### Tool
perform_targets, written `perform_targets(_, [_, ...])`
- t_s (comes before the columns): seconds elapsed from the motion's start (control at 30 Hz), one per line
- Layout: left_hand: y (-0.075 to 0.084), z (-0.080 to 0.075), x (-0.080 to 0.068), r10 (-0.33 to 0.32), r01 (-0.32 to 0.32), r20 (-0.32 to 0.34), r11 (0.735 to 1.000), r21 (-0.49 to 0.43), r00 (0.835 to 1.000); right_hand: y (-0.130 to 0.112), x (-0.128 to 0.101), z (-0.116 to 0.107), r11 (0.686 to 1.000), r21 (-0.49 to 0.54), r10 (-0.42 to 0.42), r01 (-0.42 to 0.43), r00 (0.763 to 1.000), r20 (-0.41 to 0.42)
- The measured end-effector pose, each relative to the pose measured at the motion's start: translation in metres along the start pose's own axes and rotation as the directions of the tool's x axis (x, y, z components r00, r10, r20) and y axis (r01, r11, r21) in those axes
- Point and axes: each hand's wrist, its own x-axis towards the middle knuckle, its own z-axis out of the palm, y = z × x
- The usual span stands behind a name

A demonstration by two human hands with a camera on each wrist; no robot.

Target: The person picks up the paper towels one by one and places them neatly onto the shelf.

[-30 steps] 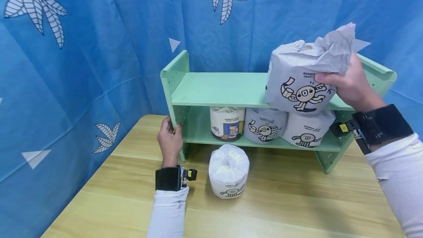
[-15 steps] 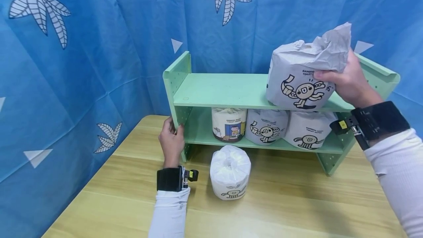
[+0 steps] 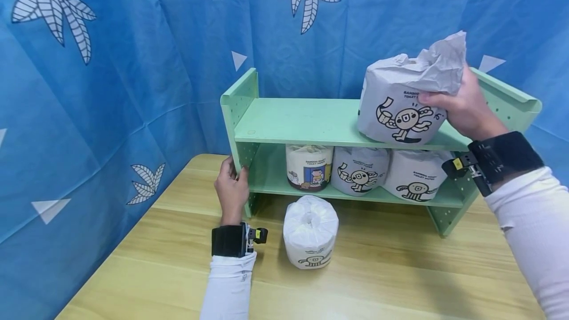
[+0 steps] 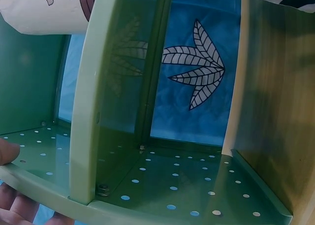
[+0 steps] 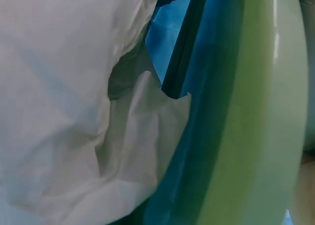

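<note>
My right hand [image 3: 471, 107] grips a toilet roll in a grey paper wrapper [image 3: 400, 112] at its right side, thumb on the front. The roll is over the right part of the upper board of a green two-tier shelf [image 3: 302, 120], its lower edge overlapping the board's front edge. My left hand [image 3: 232, 189] holds the shelf's left side panel [image 4: 197, 180] by its front edge. In the left wrist view its thumb [image 4: 7, 152] is inside the panel, its other fingers outside. The right wrist view shows the crumpled wrapper beside the green right side panel [image 5: 275, 112].
On the lower board stand a roll with a colourful print [image 3: 309, 169], a grey roll [image 3: 360, 172] and a white roll [image 3: 415, 177]. Another white wrapped roll [image 3: 310, 231] stands on the wooden table [image 3: 378, 280] before the shelf. A blue curtain [image 3: 133, 63] hangs behind.
My right hand and the grey roll have shifted slightly left and back over the upper board. The left hand keeps its hold on the side panel.
</note>
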Motion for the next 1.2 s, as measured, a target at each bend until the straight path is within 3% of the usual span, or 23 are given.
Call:
perform_targets(0.33, [-0.0012,0.0007,-0.0001,-0.015,0.014,0.019,1.000,0.020,1.000,0.0024,0.0014,-0.0028,1.000,-0.019,0.011,-0.010,0.999,0.032])
perform_targets(0.8, [-0.0006,0.0016,-0.0026,0.005,-0.005,0.011,0.999,0.033,1.000,0.0067,0.0014,-0.0046,0.998,0.050,0.027,-0.035,0.989,0.148])
perform_targets(1.13, [-0.0007,0.0021,-0.0016,0.011,-0.011,-0.006,0.999,0.034,1.000,0.0085,0.0000,-0.0053,0.997,0.064,0.027,-0.036,0.991,0.134])
perform_targets(1.2, [-0.0004,0.0020,-0.0016,0.012,-0.011,-0.008,1.000,0.025,1.000,0.0087,-0.0004,-0.0059,0.999,0.025,0.023,-0.026,0.992,0.121])
